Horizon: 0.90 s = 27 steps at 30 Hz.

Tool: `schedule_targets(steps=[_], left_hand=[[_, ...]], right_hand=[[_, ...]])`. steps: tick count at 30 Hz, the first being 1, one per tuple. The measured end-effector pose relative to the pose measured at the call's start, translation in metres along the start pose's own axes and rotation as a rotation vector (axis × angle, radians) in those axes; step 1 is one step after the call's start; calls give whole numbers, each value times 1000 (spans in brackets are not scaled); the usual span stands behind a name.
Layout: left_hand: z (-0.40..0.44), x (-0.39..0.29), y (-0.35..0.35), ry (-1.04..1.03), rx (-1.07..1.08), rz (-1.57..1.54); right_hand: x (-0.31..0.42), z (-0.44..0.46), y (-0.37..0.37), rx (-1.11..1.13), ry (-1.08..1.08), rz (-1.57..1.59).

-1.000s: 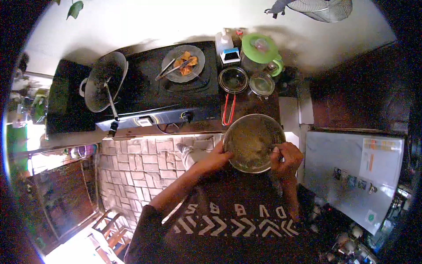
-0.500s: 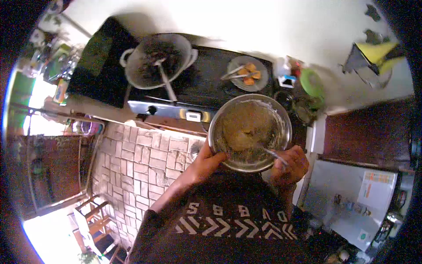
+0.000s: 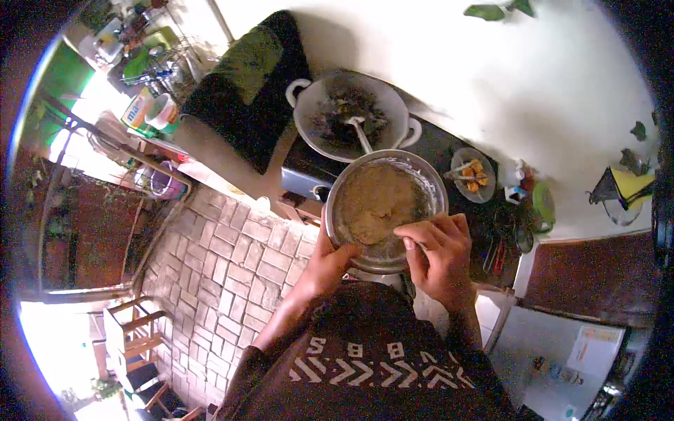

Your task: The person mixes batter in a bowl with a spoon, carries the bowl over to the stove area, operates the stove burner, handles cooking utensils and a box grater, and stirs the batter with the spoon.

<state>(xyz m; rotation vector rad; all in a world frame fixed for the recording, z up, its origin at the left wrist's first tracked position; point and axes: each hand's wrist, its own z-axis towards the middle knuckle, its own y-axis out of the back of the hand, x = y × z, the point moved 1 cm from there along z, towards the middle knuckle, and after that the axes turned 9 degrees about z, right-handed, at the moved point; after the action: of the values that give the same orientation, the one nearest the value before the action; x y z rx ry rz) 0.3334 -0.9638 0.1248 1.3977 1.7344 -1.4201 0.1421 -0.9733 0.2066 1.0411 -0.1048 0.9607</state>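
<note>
My left hand [image 3: 324, 272] is closed on the lower left rim of a round metal bowl [image 3: 437, 184], its thumb over the edge. A thick brown mixture [image 3: 379, 200] fills much of the bowl, with pale residue along the inner wall. My right hand [image 3: 444, 258] reaches over the bowl's right side, fingers pinched on the thin metal handle of a spoon; the spoon's head is not visible. Just beyond the bowl, a two-handled wok [image 3: 316, 137] with dark contents stands on the stove, a ladle-like utensil [image 3: 359, 132] resting in it.
Right of the wok, a plate [image 3: 483, 195] carries orange-brown pieces [image 3: 473, 174] and tongs. A green item [image 3: 543, 205] and small containers stand farther right. A dark cloth-like cover [image 3: 246, 91] lies left of the wok. Brick paving [image 3: 225, 259] covers the floor, with a white fridge [image 3: 554, 358] at lower right.
The view has turned and shifted left, so the wok and plate appear farther right. The bowl now sits in front of the wok. My right hand has moved inward over the bowl with the spoon.
</note>
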Motion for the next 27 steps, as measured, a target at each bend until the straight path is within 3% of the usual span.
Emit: schedule_targets(steps=[4, 6, 8, 10, 12, 14, 15, 16, 18, 21, 23, 24, 26, 27], left_hand=[[10, -7, 30, 17, -81, -30], [20, 0, 42, -154, -117, -73], [17, -7, 43, -133, -172, -82], [22, -5, 47, -131, -218, -121], [21, -5, 48, -131, -281, -87], [18, -2, 46, -127, -347, -59], [19, -1, 45, -149, -350, -92], [22, -2, 42, -175, -346, -124], [25, 2, 38, -197, -337, -144], [39, 15, 37, -330, -323, 55], [38, 17, 34, -276, -341, -44], [39, 18, 33, -259, -349, -77], [35, 18, 31, -308, -374, -18], [32, 18, 31, -319, -384, 5]], right_hand=[[6, 22, -3, -72, 109, 15], [5, 25, -4, -176, 154, 19], [-3, 21, -14, -164, 166, 34], [-13, 19, -32, 118, 148, -89], [-19, 21, -35, 69, 200, -42], [-16, 24, -25, -244, 242, 80], [-14, 25, -21, -252, 232, 71], [-21, 21, -28, -223, 247, 77], [-27, 30, -37, 143, 173, -41], [-39, 31, -39, 44, 177, 48], [-35, 38, -28, -51, 194, 108], [-37, 38, -30, -49, 198, 114], [-41, 35, -37, 184, 67, 21], [-41, 33, -39, 154, 37, 84]])
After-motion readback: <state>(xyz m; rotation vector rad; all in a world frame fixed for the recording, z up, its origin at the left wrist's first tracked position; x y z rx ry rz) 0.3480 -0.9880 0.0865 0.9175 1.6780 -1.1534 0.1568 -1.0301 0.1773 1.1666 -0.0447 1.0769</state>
